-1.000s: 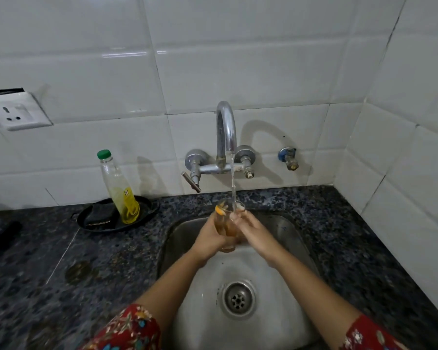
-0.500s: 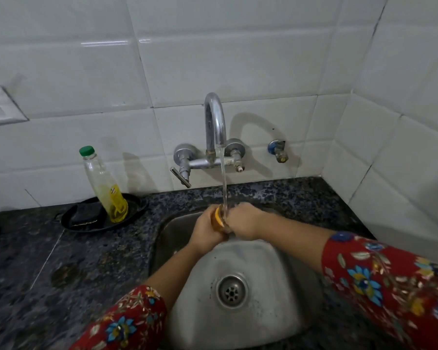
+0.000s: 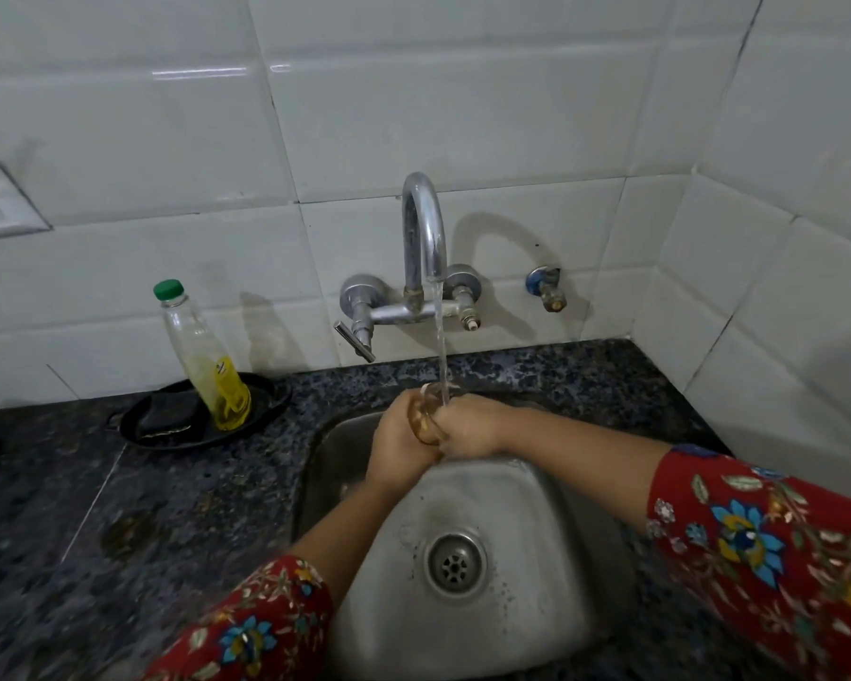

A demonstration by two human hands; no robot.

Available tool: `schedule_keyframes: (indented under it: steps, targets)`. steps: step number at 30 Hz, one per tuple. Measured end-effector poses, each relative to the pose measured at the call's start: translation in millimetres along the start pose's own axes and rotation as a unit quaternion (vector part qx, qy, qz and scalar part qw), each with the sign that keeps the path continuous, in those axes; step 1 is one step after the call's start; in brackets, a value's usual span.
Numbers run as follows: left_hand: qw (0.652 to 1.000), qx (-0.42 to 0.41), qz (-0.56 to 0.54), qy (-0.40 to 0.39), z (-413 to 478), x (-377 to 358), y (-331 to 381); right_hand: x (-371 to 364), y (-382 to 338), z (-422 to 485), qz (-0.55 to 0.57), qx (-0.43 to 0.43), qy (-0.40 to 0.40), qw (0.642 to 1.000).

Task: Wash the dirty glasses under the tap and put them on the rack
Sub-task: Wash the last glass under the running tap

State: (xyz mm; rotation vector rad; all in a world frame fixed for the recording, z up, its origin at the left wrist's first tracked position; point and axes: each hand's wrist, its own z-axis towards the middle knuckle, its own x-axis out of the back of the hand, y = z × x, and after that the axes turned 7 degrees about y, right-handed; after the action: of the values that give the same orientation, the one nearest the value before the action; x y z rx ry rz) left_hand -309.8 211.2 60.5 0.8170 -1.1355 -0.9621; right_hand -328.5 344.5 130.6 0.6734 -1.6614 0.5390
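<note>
- While water runs in a thin stream from the curved chrome wall tap, the small amber-tinted drinking glass sits tipped on its side under it, above the back of the steel sink.
- The left hand wraps around the glass from the left, fingers curled on it.
- The right hand clasps the glass from the right (its fingers are mostly hidden behind the glass).
- Both forearms come out of red floral sleeves.
- To the left, on the dark speckled stone counter, a clear green-capped bottle of yellow liquid leans in a black oval tray.
</note>
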Motion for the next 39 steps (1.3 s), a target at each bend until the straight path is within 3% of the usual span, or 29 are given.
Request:
schedule_keyframes:
  steps: [4,5,8,10,14,17,20,24,27,30,33,34,36,37,38,39]
  targets:
    - [0.991,-0.026,-0.001,-0.129,5,6,-8,-10,9,-10,-0.181,0.067,0.019,0.981]
    - [0.991,-0.018,0.019,-0.13,4,3,-9,-13,10,-11,-0.193,0.057,0.016,0.979]
    - [0.997,-0.004,0.062,-0.054,-5,-14,-9,-17,-6,-8,-0.065,-0.011,-0.045,0.997]
    - [0.998,-0.006,0.043,-0.045,-7,-14,-7,-14,-9,-6,-0.033,-0.018,-0.033,0.999]
    - [0.989,-0.007,0.04,-0.144,-1,5,2,-8,7,-24,-0.169,0.048,0.016,0.984]
    - [0.995,0.009,0.045,-0.093,-12,0,10,-16,-6,-25,-0.089,0.02,-0.018,0.996]
    - [0.998,0.016,0.029,-0.044,-19,-1,13,-13,-11,-24,-0.023,0.008,-0.004,1.0]
    - [0.993,-0.031,0.055,-0.104,-10,10,20,-6,4,-33,-0.159,0.047,0.028,0.986]
    - [0.996,-0.013,0.052,-0.064,-16,6,18,-13,-13,-27,-0.075,0.011,0.004,0.997]
    - [0.998,0.016,0.019,-0.049,-21,6,12,-13,-13,-26,-0.066,0.007,0.028,0.997]
    - [0.997,0.016,0.018,-0.077,-17,10,13,-16,0,-27,-0.169,0.071,0.062,0.981]
    - [0.997,0.02,0.025,-0.076,-16,9,14,-17,-2,-27,-0.17,0.056,0.07,0.981]
    - [0.996,0.016,0.06,-0.058,-18,5,16,-13,-20,-28,-0.056,-0.057,0.047,0.996]
    - [0.996,0.012,0.076,-0.045,-20,2,16,-9,-30,-29,0.065,-0.133,0.018,0.989]
    - [0.996,0.007,0.086,-0.033,-23,1,17,-7,-37,-28,0.219,-0.198,-0.007,0.956]
    - [0.994,-0.002,0.104,-0.018,-26,1,17,-6,-39,-28,0.385,-0.229,-0.015,0.894]
